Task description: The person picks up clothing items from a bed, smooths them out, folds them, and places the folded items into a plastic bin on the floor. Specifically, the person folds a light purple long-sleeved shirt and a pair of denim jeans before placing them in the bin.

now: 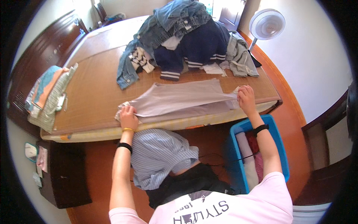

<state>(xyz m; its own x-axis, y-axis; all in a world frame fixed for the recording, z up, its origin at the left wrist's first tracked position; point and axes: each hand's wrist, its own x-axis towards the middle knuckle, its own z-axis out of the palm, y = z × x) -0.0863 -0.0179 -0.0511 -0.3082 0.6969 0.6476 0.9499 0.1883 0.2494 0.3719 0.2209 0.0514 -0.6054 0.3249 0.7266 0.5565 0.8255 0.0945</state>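
Note:
A pale greyish-lilac garment [179,98] lies stretched lengthwise along the near edge of the bed mat [92,75]. Its left end, which has a whitish trim, is held by my left hand [129,114]. At the other end, my right hand [246,95] pinches a small part with a whitish edge. Part of a lower layer shows beneath the near side of the garment. A blue-and-white striped cloth [162,154] drapes over my lap, close below my left wrist.
Beyond the garment is a heap of denim [179,19], navy clothing [204,42] and grey clothing [240,53]. Folded textiles [50,92] lie at the left. A blue bin [282,156] with rolled cloths stands below my right arm. A fan [267,24] stands beyond the bed.

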